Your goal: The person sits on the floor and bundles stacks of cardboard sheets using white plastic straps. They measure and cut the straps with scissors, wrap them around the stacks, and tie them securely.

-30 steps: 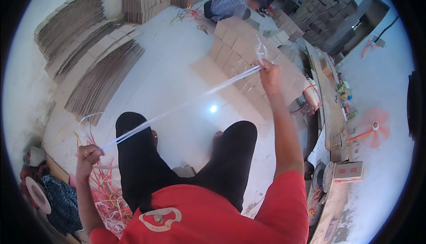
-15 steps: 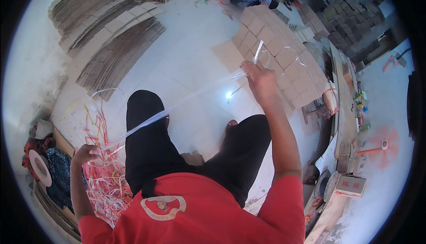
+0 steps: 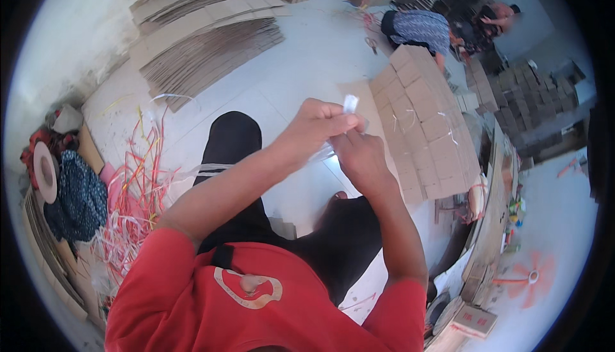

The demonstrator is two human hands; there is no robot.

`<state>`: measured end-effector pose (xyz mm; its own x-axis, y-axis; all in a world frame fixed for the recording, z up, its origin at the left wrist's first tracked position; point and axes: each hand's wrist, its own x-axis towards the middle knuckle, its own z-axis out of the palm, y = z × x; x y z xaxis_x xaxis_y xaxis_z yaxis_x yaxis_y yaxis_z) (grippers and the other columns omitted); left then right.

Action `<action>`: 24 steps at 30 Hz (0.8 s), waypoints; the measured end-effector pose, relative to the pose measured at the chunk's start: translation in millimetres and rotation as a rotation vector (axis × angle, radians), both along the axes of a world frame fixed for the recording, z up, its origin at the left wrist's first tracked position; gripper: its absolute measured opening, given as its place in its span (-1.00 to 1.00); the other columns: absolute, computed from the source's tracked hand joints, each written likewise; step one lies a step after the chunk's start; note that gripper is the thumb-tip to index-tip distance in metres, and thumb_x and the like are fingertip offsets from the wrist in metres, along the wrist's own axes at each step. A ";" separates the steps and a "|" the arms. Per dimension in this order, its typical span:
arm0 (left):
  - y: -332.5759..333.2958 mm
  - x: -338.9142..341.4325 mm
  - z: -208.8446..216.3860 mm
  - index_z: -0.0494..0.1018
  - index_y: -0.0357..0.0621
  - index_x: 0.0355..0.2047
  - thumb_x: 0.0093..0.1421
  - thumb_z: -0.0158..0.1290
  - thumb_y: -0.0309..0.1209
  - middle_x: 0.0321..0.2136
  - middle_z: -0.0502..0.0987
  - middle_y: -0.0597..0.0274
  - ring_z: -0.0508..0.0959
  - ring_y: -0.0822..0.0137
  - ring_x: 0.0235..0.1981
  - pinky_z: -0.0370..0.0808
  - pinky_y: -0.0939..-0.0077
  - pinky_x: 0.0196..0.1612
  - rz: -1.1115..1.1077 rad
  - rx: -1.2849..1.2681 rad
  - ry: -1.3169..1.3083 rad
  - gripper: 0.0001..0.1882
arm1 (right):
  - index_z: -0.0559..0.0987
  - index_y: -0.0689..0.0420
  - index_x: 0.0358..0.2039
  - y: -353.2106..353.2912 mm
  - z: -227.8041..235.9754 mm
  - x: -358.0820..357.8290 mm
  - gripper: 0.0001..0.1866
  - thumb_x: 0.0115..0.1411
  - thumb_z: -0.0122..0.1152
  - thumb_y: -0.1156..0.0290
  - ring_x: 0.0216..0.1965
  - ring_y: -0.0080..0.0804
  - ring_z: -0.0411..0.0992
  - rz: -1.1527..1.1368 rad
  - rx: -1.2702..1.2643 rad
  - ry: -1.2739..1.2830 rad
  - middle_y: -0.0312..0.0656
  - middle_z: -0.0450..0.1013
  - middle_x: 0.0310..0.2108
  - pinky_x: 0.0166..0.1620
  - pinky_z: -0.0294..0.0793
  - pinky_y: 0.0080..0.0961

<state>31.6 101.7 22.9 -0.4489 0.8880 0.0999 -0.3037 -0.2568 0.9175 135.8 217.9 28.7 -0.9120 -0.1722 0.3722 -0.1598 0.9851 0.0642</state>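
Observation:
My left hand [image 3: 318, 125] and my right hand [image 3: 362, 158] meet in front of me, above and between my knees. Both have their fingers closed on a whitish, translucent plastic strap [image 3: 350, 103]. A short flat end sticks up past my left thumb. More of the strap hangs under the hands, and pale strands [image 3: 192, 171] cross my left thigh toward the left. Part of the grip is hidden behind my fingers. Just beyond my right hand stands a block of stacked cardboard pieces [image 3: 423, 118] with thin white ties on it.
A tangle of red, white and yellow straps [image 3: 131, 221] lies to my left, beside dark patterned cloth [image 3: 75, 188]. Flat cardboard stacks [image 3: 211, 57] line the far left. At the far right another person [image 3: 419, 28] bends down. A fan [image 3: 532, 277] and small box [image 3: 474, 320] are at right.
My left hand has come from the lower left up to my right hand, which has moved lower. The strap, earlier stretched between them, is now gathered at both hands. The view has shifted.

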 end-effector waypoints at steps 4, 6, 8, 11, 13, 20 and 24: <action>-3.8 3.8 -5.1 0.54 -0.34 -0.41 0.15 0.02 -0.37 -0.49 0.54 0.12 0.50 0.40 -0.39 0.43 0.56 -0.22 0.133 0.080 -0.014 -0.76 | 0.45 0.20 -0.24 -3.2 -10.7 0.2 -0.72 -0.04 0.06 0.55 -0.53 -0.28 0.45 0.050 -0.058 -0.012 -0.14 0.43 -0.46 -0.58 0.38 -0.42; -11.0 -2.9 1.1 0.53 -0.33 -0.45 0.15 0.01 -0.39 -0.60 0.48 0.21 0.47 0.45 -0.47 0.41 0.62 -0.35 0.201 0.145 -0.155 -0.78 | 0.41 0.24 -0.11 -0.6 -12.2 4.3 -0.61 -0.02 0.11 0.55 -0.58 -0.38 0.42 0.183 -0.177 0.048 -0.18 0.44 -0.49 -0.59 0.36 -0.51; -19.9 -15.2 3.9 0.53 -0.31 -0.48 0.14 0.00 -0.42 -0.68 0.42 0.29 0.42 0.51 -0.55 0.35 0.67 -0.47 0.223 0.089 -0.092 -0.80 | 0.35 0.26 0.01 -5.5 -11.9 9.4 -0.49 -0.01 0.16 0.56 -0.63 -0.50 0.37 0.150 -0.568 0.107 -0.23 0.44 -0.53 -0.60 0.32 -0.60; -28.0 -17.9 1.2 0.52 -0.27 -0.51 0.10 -0.06 -0.50 -0.76 0.30 0.43 0.25 0.62 -0.71 0.13 0.72 -0.66 0.192 -0.099 0.295 -0.83 | 0.30 0.25 0.11 -22.2 6.5 13.4 -0.38 0.00 0.25 0.59 -0.64 -0.75 0.19 -0.081 -1.426 0.175 -0.37 0.35 -0.65 -0.61 0.14 -0.78; -20.9 -9.2 -8.8 0.51 -0.26 -0.52 0.10 -0.05 -0.49 -0.76 0.31 0.43 0.25 0.62 -0.71 0.13 0.72 -0.65 0.118 -0.098 0.420 -0.84 | 0.40 0.26 0.02 -19.5 1.3 9.4 -0.51 0.01 0.22 0.60 -0.67 -0.77 0.17 -0.146 -1.497 0.101 -0.36 0.35 -0.65 -0.63 0.10 -0.79; -22.0 -1.8 -15.5 0.45 -0.26 -0.60 0.11 0.02 -0.40 -0.75 0.33 0.39 0.21 0.60 -0.69 0.14 0.65 -0.62 0.059 -0.073 0.434 -0.79 | 0.57 0.27 -0.42 -19.5 -2.1 5.8 -0.88 0.12 0.14 0.48 -0.71 -0.78 0.16 -0.216 -1.563 0.166 -0.35 0.37 -0.66 -0.67 0.06 -0.79; -25.5 2.5 -11.5 0.50 -0.27 -0.42 0.14 0.06 -0.36 -0.66 0.37 0.41 0.18 0.66 -0.69 0.10 0.75 -0.63 0.052 -0.077 0.185 -0.81 | 0.55 0.28 -0.45 -20.1 -1.0 4.5 -0.86 0.13 0.13 0.46 -0.71 -0.77 0.17 -0.169 -1.633 0.202 -0.33 0.39 -0.64 -0.68 0.07 -0.80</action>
